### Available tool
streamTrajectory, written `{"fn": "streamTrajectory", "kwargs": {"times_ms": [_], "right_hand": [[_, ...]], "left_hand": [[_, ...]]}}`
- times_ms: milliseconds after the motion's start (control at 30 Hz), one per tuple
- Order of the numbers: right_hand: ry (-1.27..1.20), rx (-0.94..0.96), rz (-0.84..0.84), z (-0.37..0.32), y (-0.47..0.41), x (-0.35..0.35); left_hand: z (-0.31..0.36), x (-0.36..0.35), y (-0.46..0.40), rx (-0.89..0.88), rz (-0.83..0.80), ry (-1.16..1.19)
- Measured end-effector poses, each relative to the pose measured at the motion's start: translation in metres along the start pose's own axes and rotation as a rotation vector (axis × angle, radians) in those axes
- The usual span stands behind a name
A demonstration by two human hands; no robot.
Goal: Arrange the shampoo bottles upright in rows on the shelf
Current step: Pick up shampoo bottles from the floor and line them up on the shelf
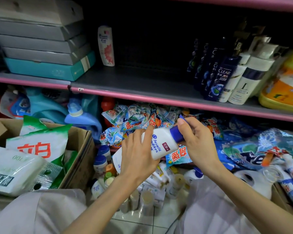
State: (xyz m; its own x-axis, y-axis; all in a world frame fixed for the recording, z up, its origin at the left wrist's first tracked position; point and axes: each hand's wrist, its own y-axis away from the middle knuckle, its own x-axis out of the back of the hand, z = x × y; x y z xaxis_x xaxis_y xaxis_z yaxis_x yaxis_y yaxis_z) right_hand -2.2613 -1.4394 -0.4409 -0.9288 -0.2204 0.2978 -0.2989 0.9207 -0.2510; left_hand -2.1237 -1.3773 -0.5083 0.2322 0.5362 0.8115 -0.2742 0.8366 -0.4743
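your left hand (135,152) grips a white head & shoulders bottle (161,142), tilted, below the pink-edged shelf (142,85). your right hand (196,141) pinches its blue cap (176,133). one white bottle (106,45) stands upright on shelf, dark clear bottles (215,73) at right.

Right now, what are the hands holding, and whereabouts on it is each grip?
One white shampoo bottle, lying tilted. The left hand grips its body; the right hand grips the blue cap end, thumb on the flipped-up lid.

Boxes (41,46) left on shelf (142,78), bottles (223,78) right.
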Motion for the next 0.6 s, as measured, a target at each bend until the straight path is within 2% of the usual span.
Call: {"fn": "streamTrajectory", "kwargs": {"times_ms": [267, 600], "right_hand": [[0.069, 0.059, -0.005, 0.002, -0.0023, -0.0003], [0.055, 0.064, 0.021, 0.0045, -0.006, -0.0067]], "left_hand": [[0.0009, 0.0017, 0.0005, 0.014, -0.047, 0.046], [0.0044, 0.0018, 0.0029, 0.056, 0.009, 0.006]]}}
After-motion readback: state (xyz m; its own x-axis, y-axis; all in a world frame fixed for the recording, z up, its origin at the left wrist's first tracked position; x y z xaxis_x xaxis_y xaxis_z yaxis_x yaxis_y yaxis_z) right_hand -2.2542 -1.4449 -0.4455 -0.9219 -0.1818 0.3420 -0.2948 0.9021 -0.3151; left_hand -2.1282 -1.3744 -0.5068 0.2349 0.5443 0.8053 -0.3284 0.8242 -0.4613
